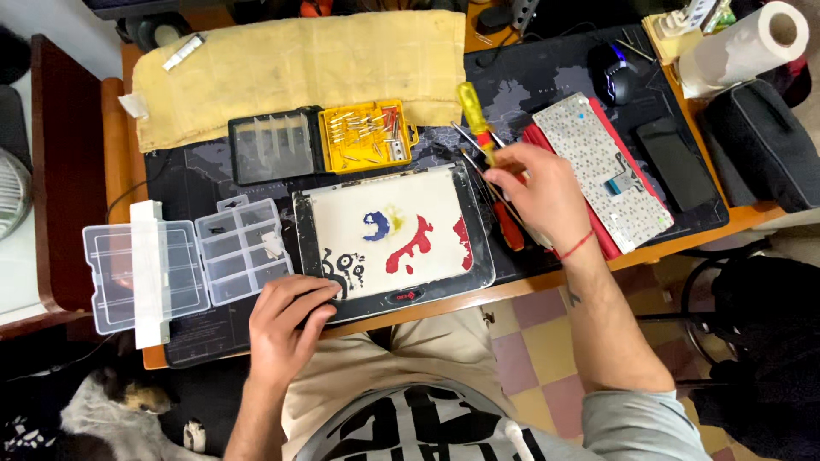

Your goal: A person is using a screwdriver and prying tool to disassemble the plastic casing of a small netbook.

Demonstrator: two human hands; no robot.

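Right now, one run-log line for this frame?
left hand: resting on laptop corner | right hand: holding yellow-handled screwdriver | bit case: open | clear organiser box: open

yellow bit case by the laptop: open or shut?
Open: the bit case lies flat, its clear lid swung left, metal bits exposed in the yellow tray.

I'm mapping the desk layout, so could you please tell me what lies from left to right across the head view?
Clear plastic organizer box → left hand → painted laptop → right hand holding a yellow-handled screwdriver → detached keyboard → black phone.
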